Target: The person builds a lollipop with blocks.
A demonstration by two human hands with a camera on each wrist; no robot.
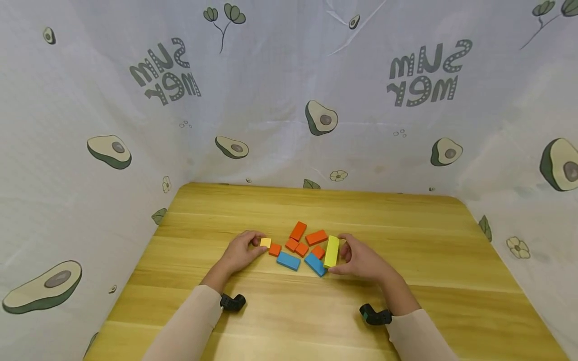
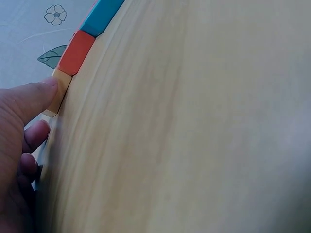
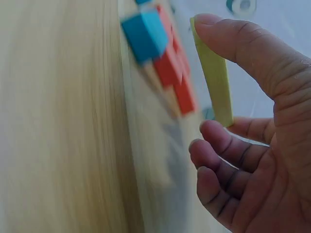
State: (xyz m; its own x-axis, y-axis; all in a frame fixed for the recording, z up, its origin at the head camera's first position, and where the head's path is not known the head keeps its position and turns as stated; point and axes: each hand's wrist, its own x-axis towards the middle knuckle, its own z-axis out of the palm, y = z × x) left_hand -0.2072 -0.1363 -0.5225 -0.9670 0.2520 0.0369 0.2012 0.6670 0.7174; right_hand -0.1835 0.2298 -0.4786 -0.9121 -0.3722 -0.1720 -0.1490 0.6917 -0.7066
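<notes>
My right hand (image 1: 363, 258) pinches a long yellow block (image 1: 331, 251) by its two ends, thumb at one end and a finger at the other. The right wrist view shows this yellow block (image 3: 214, 73) raised off the tabletop. Over at the left, my left hand (image 1: 241, 252) pinches a small light-orange block (image 1: 265, 243) between thumb and fingers. In the left wrist view that block (image 2: 60, 90) sits on the table against a red-orange block (image 2: 77, 52). Two blue blocks (image 1: 288, 260) (image 1: 315, 264) lie between the hands, the right one partly overlapped by the yellow block.
Several red-orange blocks lie behind the blue ones, among them two longer pieces (image 1: 298, 230) (image 1: 316, 237) and small cubes (image 1: 301, 249). All rest on a wood-grain table (image 1: 289, 316). A white avocado-print cloth (image 1: 280, 90) hangs behind and along both sides.
</notes>
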